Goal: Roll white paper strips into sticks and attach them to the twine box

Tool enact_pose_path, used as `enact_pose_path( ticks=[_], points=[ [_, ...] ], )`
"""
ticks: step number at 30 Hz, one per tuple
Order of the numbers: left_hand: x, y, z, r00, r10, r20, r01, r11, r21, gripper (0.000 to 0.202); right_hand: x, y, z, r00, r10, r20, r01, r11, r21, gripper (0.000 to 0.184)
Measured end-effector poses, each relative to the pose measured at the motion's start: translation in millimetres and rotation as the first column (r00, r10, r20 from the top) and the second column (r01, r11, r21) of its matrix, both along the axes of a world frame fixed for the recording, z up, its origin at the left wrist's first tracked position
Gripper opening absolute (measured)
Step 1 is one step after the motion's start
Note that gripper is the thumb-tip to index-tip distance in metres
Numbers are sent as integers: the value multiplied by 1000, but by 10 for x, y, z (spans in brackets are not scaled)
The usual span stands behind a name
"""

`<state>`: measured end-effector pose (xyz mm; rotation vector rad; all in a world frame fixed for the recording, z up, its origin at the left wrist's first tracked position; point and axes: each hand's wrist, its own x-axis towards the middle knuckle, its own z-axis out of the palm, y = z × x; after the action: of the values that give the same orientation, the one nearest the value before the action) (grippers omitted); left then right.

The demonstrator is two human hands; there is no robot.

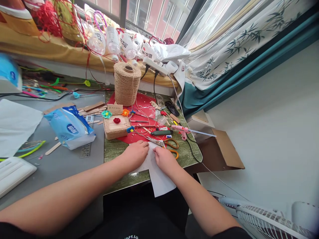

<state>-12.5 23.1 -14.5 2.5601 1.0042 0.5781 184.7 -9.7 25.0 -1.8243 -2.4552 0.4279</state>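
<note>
A sheet of white paper [161, 182] lies at the table's front edge, its lower part hanging over. My left hand [136, 155] grips it at the upper left, with fingers curled. My right hand [164, 160] pinches it between thumb and fingers, a little apart from the left. Just beyond the hands are scissors [171, 143] with orange handles, blades partly open. A twine-wrapped box [116, 128] stands behind my left hand, with a red rose and small coloured flowers on it. What the fingertips press on is partly hidden.
A pink glue gun [183, 130] with a clear glue stick lies right of the scissors. Behind stands a large twine spool [126, 84]. On the left are a blue tissue pack [69, 127] and wooden sticks [53, 148]. A power strip [155, 66] sits on the sill.
</note>
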Motion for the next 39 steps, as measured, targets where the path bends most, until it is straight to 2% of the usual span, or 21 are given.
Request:
enact_pose_path(
  ticks=[3,6,9,11,12,15,17,19,21,24,26,30,34,37,39],
  points=[
    [-6,-7,61,998,1,-58,-2,1000,-28,20,35,-108,30,1000,3,23,-2,999,-45,22],
    [-17,-11,118,996,0,-92,-4,999,-38,21,107,-167,164,998,34,45,-28,991,-130,21],
    [-24,-16,145,996,9,-84,-12,999,-44,21,236,-114,435,986,127,104,-91,949,-301,17],
    [-25,-17,145,997,4,-80,-7,999,-33,21,340,-14,658,975,207,85,-147,879,-453,11],
    [-26,-16,143,997,-2,-78,0,1000,-25,21,385,44,759,979,201,32,-160,860,-485,11],
    [-35,-14,152,998,-18,-55,18,1000,-5,22,431,178,916,979,-37,-200,-50,910,-411,12],
    [-49,-19,186,1000,-16,-6,16,1000,4,22,375,186,857,869,-238,-434,36,905,-425,21],
    [-66,-33,241,996,-1,94,1,1000,1,26,280,129,698,678,-393,-621,61,872,-486,27],
    [-82,-51,299,970,19,242,-11,999,-34,30,185,38,515,510,-447,-735,45,867,-497,29],
    [-88,-67,343,903,53,427,-9,994,-105,24,82,-88,324,353,-440,-825,51,890,-453,29],
    [-80,-69,337,868,75,491,-9,991,-136,17,29,-147,263,293,-438,-850,61,896,-441,28],
    [-62,-77,308,831,142,538,-37,979,-202,17,-99,-237,187,177,-441,-880,84,898,-433,28],
    [-64,-100,329,770,276,576,-85,938,-336,19,-225,-321,112,34,-398,-917,182,904,-386,26],
    [-55,-103,345,669,362,649,-63,898,-435,21,-221,-345,112,42,-334,-942,236,919,-315,25],
    [-31,-97,338,633,352,689,54,869,-493,21,-174,-341,140,63,-323,-944,227,926,-301,23]
  ],
)
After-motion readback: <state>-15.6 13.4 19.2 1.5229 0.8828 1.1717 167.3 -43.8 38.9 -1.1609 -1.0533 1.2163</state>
